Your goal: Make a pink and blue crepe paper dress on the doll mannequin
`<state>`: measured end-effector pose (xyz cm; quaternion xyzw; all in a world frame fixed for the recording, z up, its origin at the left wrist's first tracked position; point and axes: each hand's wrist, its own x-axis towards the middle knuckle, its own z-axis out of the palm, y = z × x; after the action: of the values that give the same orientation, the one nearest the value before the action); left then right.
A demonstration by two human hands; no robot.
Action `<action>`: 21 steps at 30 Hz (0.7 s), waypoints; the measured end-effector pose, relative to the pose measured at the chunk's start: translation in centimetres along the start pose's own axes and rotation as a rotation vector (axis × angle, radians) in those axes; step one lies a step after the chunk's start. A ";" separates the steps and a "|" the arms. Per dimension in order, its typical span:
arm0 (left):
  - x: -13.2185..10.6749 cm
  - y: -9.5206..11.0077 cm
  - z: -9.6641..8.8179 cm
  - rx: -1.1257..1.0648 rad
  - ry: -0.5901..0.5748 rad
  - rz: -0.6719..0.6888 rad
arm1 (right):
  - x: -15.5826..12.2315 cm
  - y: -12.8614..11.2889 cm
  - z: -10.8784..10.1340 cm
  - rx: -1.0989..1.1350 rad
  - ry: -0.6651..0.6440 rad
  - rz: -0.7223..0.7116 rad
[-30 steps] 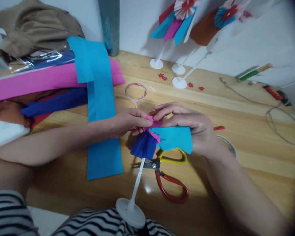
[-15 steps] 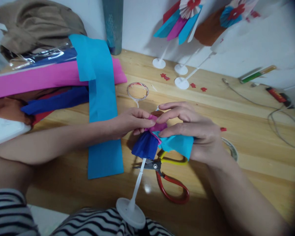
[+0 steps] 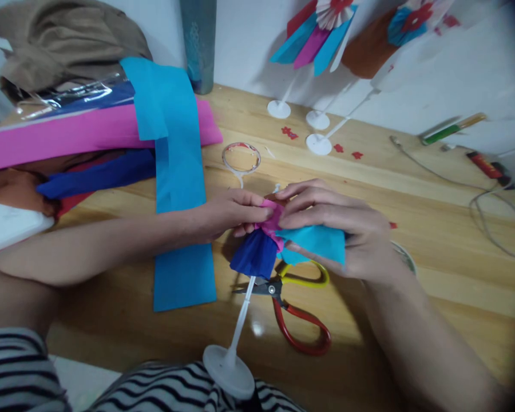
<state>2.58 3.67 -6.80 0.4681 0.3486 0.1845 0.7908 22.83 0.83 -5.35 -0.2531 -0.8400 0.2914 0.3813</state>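
A small bundle of crepe paper sits at the top of a white plastic stand (image 3: 241,320), tilted over my lap. It has dark blue paper (image 3: 254,256) at the bottom and pink crepe paper (image 3: 274,220) gathered above. My left hand (image 3: 234,213) pinches the pink paper from the left between thumb and fingertips. From the right, my right hand (image 3: 347,223) has its fingers bent over the bundle, their tips at the pink paper. Light blue crepe paper (image 3: 320,240) lies between these fingers and the thumb, which is partly hidden. Scissors (image 3: 274,289) with red and yellow handles lie below the bundle.
A long light blue strip (image 3: 182,183) crosses a pink roll (image 3: 90,131) on the left. Behind stand a bottle (image 3: 199,51) and several white stands (image 3: 319,144), some with paper decorations. A metal ring (image 3: 241,158) and a cable (image 3: 433,171) lie on the wooden table.
My right fingers have drawn closer together over the pink paper. The light blue paper has shifted slightly right and its loose end spreads out more. My left hand has stayed in place.
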 end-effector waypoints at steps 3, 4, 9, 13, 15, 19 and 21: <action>0.1 -0.3 -0.2 -0.006 -0.029 0.028 | 0.0 0.0 0.1 -0.024 0.001 0.003; 0.1 -0.3 -0.3 -0.007 -0.035 0.030 | 0.0 0.1 0.1 0.001 0.009 -0.001; 0.1 -0.3 -0.5 -0.004 -0.052 0.012 | -0.1 0.6 -0.3 0.162 0.076 0.075; 0.3 -0.6 -0.7 -0.022 -0.085 0.023 | -0.3 1.0 0.0 0.260 0.130 0.105; 0.5 -0.8 -0.9 -0.025 -0.142 0.059 | -0.3 1.2 0.3 0.256 0.138 0.139; 0.4 -0.8 -1.0 0.006 -0.208 0.122 | -0.4 1.1 1.0 0.196 0.141 0.161; 0.3 -0.8 -1.0 0.008 -0.192 0.113 | -0.4 1.1 1.2 0.175 0.157 0.145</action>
<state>2.07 4.12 -7.92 0.5054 0.2452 0.1817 0.8071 22.28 1.00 -6.94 -0.3010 -0.7585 0.3697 0.4444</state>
